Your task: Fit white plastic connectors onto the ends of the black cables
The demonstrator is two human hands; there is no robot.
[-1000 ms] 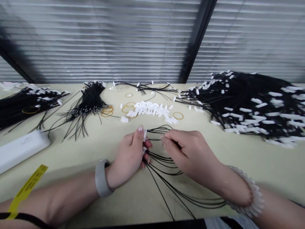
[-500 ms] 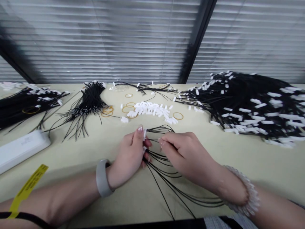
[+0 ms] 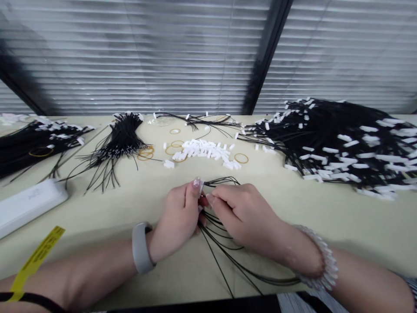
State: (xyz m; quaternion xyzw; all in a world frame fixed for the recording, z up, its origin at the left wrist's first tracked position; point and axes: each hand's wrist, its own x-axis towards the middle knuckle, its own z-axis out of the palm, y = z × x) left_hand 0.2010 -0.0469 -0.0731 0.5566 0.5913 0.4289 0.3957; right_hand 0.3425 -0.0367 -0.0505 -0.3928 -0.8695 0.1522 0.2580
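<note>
Closely, the two hands worked side by side over the near middle of the pale table [image 3: 107, 230]. The left hand [image 3: 176, 217] was clamped on a white plug [image 3: 201, 188], thumb on top, and a set of thin black wires [image 3: 224, 179] ran from it to the right, behind the right hand [image 3: 250, 213]. That hand's thumb and forefinger were pinched on a single wire [image 3: 203, 196], only a short bit of which showed, just beside the plug. A second white plug [image 3: 200, 209] sat lower in the left hand's fingers, and more wires [image 3: 278, 281] curved from there toward the near right.

Beyond the hands lay a pile of small white pieces [image 3: 203, 149], with a yellow rubber band [image 3: 241, 163] just to its right. A gathered wire bundle [image 3: 125, 132] stood out on the far left, and a darker heap [image 3: 19, 145] lay farther left, behind a white box [image 3: 32, 204]. On the far right spread a large heap of wires [image 3: 342, 130] with white ends. The left wrist wore a grey band [image 3: 141, 248], the right one a clear beaded bracelet [image 3: 321, 256].
</note>
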